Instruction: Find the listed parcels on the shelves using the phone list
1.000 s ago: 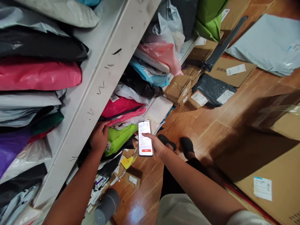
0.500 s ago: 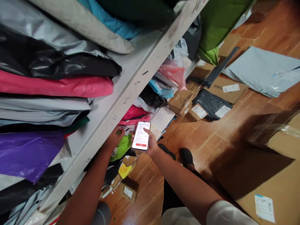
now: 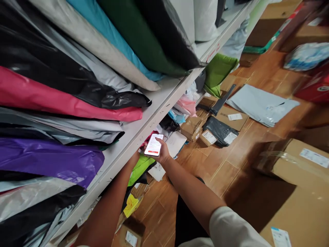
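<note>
My right hand point(image 3: 162, 153) grips a lit smartphone point(image 3: 153, 145) with a white screen and a red button, held up close to the edge of the white shelf point(image 3: 144, 128). My left hand point(image 3: 134, 158) reaches under that shelf edge towards the lime green parcel bag point(image 3: 140, 165) on the lower level; its fingers are hidden behind the shelf edge and the phone. Pink bags and a white flat parcel point(image 3: 176, 143) lie just beyond the phone.
Plastic mailer bags in pink point(image 3: 64, 101), purple point(image 3: 48, 156), black, grey, teal and green fill the upper shelf. Small cardboard boxes point(image 3: 191, 127), a black bag point(image 3: 219, 129) and a grey mailer point(image 3: 260, 104) lie on the wooden floor. Large cartons point(image 3: 290, 192) stand at right.
The view has tilted up and back, showing more of the upper shelf. Both hands appear smaller and higher; the phone stays in my right hand, and my left hand has slipped further behind the shelf edge.
</note>
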The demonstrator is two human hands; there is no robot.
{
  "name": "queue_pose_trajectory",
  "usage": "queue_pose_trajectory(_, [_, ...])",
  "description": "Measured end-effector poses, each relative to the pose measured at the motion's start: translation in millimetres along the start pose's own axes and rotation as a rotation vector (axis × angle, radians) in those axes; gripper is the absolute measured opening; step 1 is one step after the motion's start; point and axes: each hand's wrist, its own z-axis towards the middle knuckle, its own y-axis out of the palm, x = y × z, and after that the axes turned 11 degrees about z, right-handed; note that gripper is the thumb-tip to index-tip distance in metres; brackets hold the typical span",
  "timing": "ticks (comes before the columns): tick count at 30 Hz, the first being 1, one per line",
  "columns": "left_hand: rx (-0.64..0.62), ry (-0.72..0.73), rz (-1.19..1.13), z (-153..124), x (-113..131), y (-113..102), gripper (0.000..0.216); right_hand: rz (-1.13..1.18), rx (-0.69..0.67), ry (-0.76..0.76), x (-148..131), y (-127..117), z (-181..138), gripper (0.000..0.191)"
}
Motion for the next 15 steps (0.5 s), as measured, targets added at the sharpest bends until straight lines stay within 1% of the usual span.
queue_pose_trajectory(2, [0.017,0.004,-0.002,-8,-3,-3,0.036,-0.01,0.005,-0.013,-4,8,5,0.013])
queue_pose_trajectory(5, [0.06,-0.005,-0.003,-25,-5,-7,0.031,-0.015,0.025,-0.05,-5,14,11,0.009])
queue_pose_trajectory(8, [0.128,-0.012,-0.018,-44,-1,-6,0.027,-0.022,0.048,-0.078,-3,16,15,0.011])
queue_pose_trajectory(10, [0.176,-0.023,-0.036,-55,5,-3,0.024,-0.036,0.057,-0.066,-4,13,11,0.014])
queue_pose_trajectory(12, [0.222,-0.045,-0.054,-63,12,2,0.021,-0.065,0.078,-0.025,-5,6,-2,0.015])
queue_pose_trajectory(15, [0.295,-0.142,-0.059,-78,23,6,0.021,-0.125,0.134,0.082,-5,-14,-41,0.012])
